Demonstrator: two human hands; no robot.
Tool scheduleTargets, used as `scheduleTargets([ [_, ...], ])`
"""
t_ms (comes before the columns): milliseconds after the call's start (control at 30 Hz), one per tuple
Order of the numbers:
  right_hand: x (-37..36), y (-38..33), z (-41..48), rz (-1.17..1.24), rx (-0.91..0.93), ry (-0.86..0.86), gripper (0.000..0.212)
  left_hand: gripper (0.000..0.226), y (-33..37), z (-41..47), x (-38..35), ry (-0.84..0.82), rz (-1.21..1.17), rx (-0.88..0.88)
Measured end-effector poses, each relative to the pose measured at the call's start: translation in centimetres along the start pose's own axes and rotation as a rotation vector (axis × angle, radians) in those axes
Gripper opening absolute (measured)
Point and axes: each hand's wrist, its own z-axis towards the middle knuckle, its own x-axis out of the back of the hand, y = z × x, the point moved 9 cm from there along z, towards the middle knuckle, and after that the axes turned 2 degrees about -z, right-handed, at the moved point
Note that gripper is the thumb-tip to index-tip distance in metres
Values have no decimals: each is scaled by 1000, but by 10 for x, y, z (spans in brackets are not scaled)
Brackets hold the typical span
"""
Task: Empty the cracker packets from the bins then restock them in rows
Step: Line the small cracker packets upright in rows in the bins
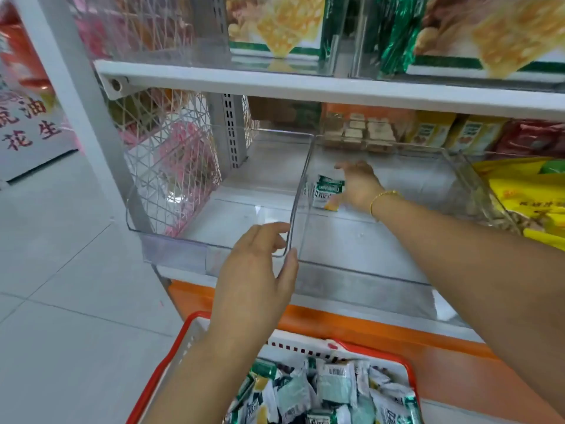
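Packets (pixel 328 191) of crackers, green and white, stand in a small bunch inside the right bin (pixel 367 240), close against its left wall and about halfway back. The right hand (pixel 357 188) is reached deep into that clear bin and rests on them. Its fingers (pixel 342 165) stretch out roughly straight against the packets, though they are blurred and partly hidden behind the hand. A thin gold bracelet (pixel 382 198) sits on that wrist. The left hand (pixel 256 270) is at the front, where the two bins meet. It holds the front right corner of the left bin (pixel 238 215), with the fingers curved over the rim on the inside and the thumb on the other side of the clear wall. The left bin holds nothing that I can make out. Both bins sit side by side, touching, on the lower shelf (pixel 189 272), which has an orange strip below its edge. Below the hands, nearest the person, is a red basket (pixel 183 338) heaped with loose packets (pixel 330 390) of the same kind, lying every which way. Above, a white shelf board (pixel 336 90) carries large cracker boxes (pixel 287 22) behind clear fronts. Right of the right bin lie yellow bags (pixel 526 197), and left of the bins is a white wire rack (pixel 177 154) with pink goods behind it. Pale tiles cover the floor (pixel 76 270).
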Motion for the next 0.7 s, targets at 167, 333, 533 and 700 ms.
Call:
scheduleTargets([
  [167, 48, -37, -66, -62, 155, 12, 31, 28, -1, -46, -5, -148, 22, -8],
  [333, 42, -53, -175, -64, 353, -220, 39, 36, -12, -130, -54, -609, 104, 123],
  [533, -47, -26, -284, -28, 405, -685, 24, 8, -44, -232, -79, -931, 118, 295],
  [700, -112, 58, -300, -54, 151, -526, 56, 25, -74, -263, -90, -892, 39, 625],
])
